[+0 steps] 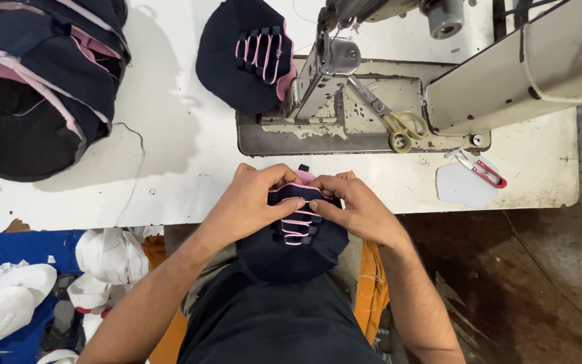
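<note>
Both my hands hold a dark navy fabric piece (296,249) with pink trim and pink-edged loops, at the near edge of the white table (170,135). My left hand (254,199) pinches its upper left edge. My right hand (355,205) pinches the upper right, fingertips meeting over the pink strip. A second matching navy and pink piece (247,54) lies farther back, beside the sewing machine's needle head (321,71).
An industrial sewing machine (439,74) fills the back right, with yellow-handled scissors (395,121) on its bed. Red thread snips (479,168) lie at the right. A pile of navy and pink pieces (35,81) sits at the back left. White shoe parts (35,290) lie below on the left.
</note>
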